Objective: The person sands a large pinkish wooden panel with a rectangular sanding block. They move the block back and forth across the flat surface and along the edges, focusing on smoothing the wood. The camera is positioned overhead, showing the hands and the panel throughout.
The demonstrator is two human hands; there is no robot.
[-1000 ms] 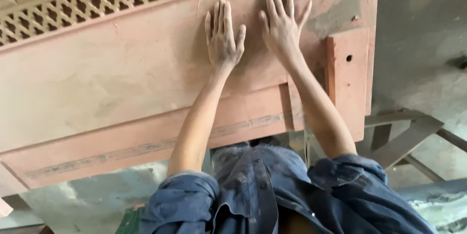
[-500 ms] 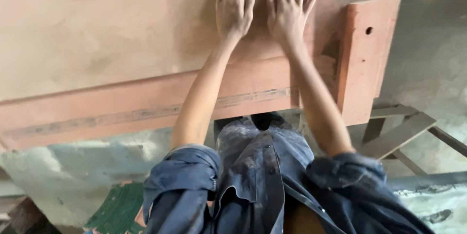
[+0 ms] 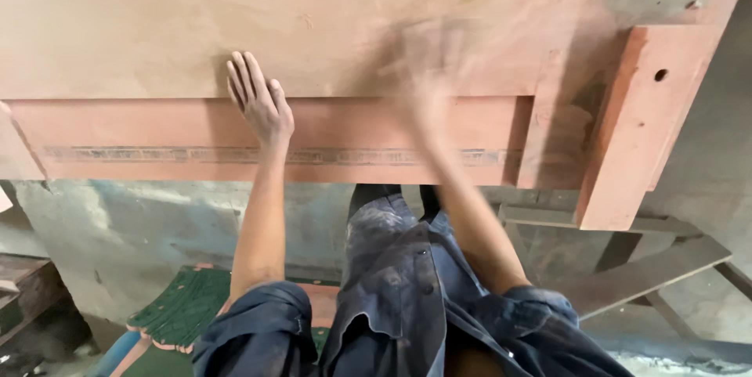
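Observation:
A large reddish-brown wooden panel (image 3: pixel 329 25), dusty on its flat face, fills the upper part of the head view. It has a thick bottom rail (image 3: pixel 141 142) with an inlaid strip. My left hand (image 3: pixel 260 101) lies flat on the panel at the edge of the rail, fingers together and pointing up. My right hand (image 3: pixel 423 83) is blurred by motion over the panel's face, to the right of the left hand. It holds nothing that I can see. Both arms come out of rolled-up dark blue sleeves.
A wooden leg post (image 3: pixel 638 126) with a small hole stands at the panel's right end. Grey wooden beams (image 3: pixel 650 267) lie on the floor at the right. A green mat (image 3: pixel 184 306) and a pale concrete floor (image 3: pixel 117 220) lie below left.
Both hands have slid down the panel from its upper part toward the bottom rail. The left hand has shifted leftward; the right hand is now in fast motion. The view has tilted downward.

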